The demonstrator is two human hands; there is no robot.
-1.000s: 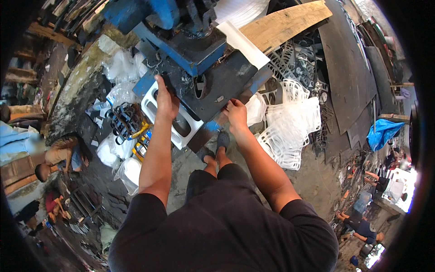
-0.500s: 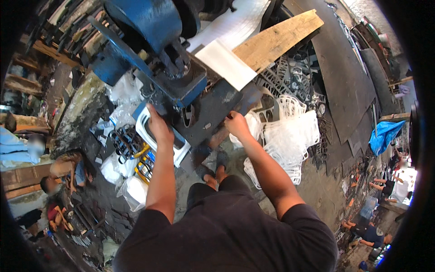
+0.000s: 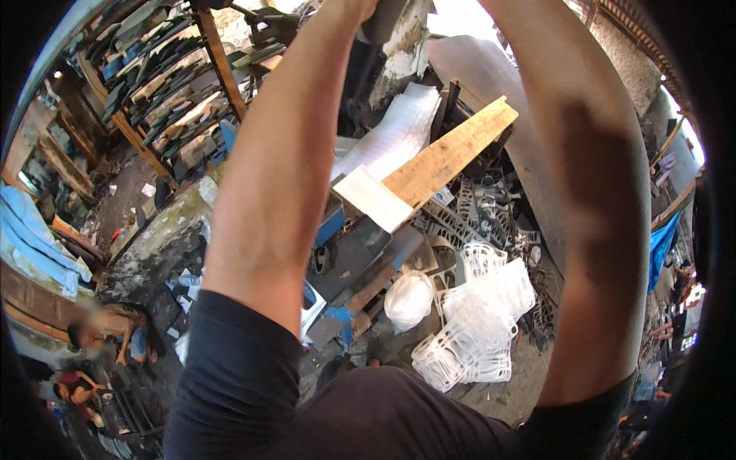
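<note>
Both my hands are raised beyond the upper edge, so their fingers are hidden. My left forearm (image 3: 276, 153) rises on the left, its wrist near a dark upright part (image 3: 383, 21) at the top. On the right rises my right forearm (image 3: 590, 176), a dark shadow across it. Between them lies a white rectangular sheet piece (image 3: 373, 199) over the near end of a wooden plank (image 3: 456, 157). Below it is a dark flat machine bed (image 3: 356, 249). A white cut-out piece (image 3: 312, 313) shows partly beside my left upper arm.
White cut-out sheet scraps (image 3: 475, 330) are heaped right of the bed, beside a round white bundle (image 3: 408, 300). Grey cut-out scraps (image 3: 491, 211) lie behind. White sheets (image 3: 399, 126) are stacked farther back. People sit on the ground at left, one nearest (image 3: 123, 330); others are at far right.
My hands have gone from the white cut-out piece and the bed's edge up out of the picture. The view has tilted upward; my arms now hide most of the blue machine.
</note>
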